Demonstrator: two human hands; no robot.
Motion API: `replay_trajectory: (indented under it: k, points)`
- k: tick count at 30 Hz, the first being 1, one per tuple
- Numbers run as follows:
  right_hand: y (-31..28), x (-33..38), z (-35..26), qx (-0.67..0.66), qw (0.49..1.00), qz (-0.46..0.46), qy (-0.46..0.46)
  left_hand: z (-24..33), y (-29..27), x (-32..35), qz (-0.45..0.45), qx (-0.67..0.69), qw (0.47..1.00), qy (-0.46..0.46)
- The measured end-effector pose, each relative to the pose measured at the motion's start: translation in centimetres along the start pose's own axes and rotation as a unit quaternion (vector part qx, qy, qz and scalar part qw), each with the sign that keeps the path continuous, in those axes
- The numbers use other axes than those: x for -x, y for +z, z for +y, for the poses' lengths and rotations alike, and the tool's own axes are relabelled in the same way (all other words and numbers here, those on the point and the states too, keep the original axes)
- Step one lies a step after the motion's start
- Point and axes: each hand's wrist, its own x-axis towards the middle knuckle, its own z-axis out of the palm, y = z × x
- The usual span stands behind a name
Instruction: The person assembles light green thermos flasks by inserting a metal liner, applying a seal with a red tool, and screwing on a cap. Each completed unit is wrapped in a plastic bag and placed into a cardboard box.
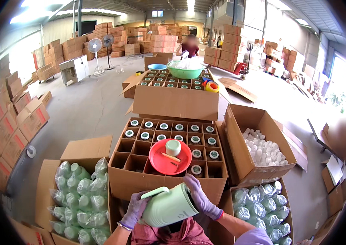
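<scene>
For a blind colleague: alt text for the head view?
Two gloved hands, left hand and right hand, hold a pale green jug on its side above a divided carton of capped jars, with a red bowl on top.

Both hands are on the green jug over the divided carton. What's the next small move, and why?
Probably lower the pale green jug into one of the empty front cells of the divided carton. The left hand and right hand hold it tilted just above the front wall, rear cells already hold capped jugs, and the red bowl covers the middle.
</scene>
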Motion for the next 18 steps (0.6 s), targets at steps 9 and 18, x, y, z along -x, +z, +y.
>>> replay_trajectory:
  k: [9, 18]
  points:
    - [2.1, -0.6, -2.8, -0.451, 0.763, 0.092, 0.454, 4.3, 2.8, 0.7, -0.043, -0.386, 0.828, 0.405]
    - [3.8, 0.7, 1.2, -0.404, 0.837, 0.061, 0.363, 4.8, 3.6, 1.2, 0.003, -0.497, 0.741, 0.451]
